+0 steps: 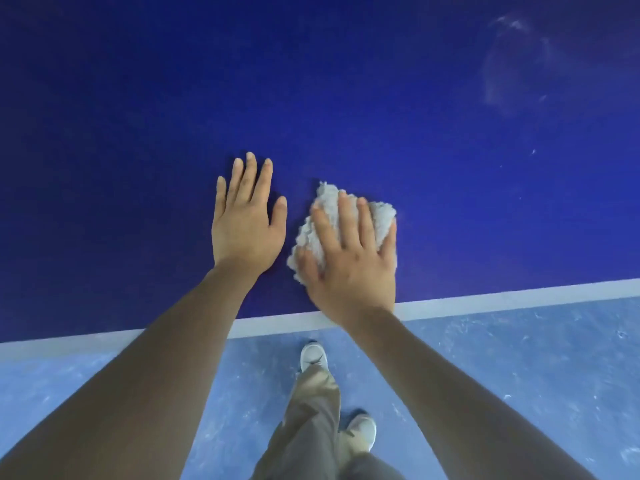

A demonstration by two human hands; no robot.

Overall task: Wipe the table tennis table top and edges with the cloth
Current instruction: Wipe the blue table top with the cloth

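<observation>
The dark blue table tennis table top fills the upper part of the head view, with its white edge stripe running across near me. A fluffy white cloth lies bunched on the top, close to that edge. My right hand presses flat on the cloth, fingers spread over it. My left hand rests palm down on the bare blue surface just left of the cloth, fingers apart, holding nothing.
Faint pale smears and small specks mark the table top at the far right. Below the edge lies a light blue scuffed floor, with my legs and white shoes under the table edge.
</observation>
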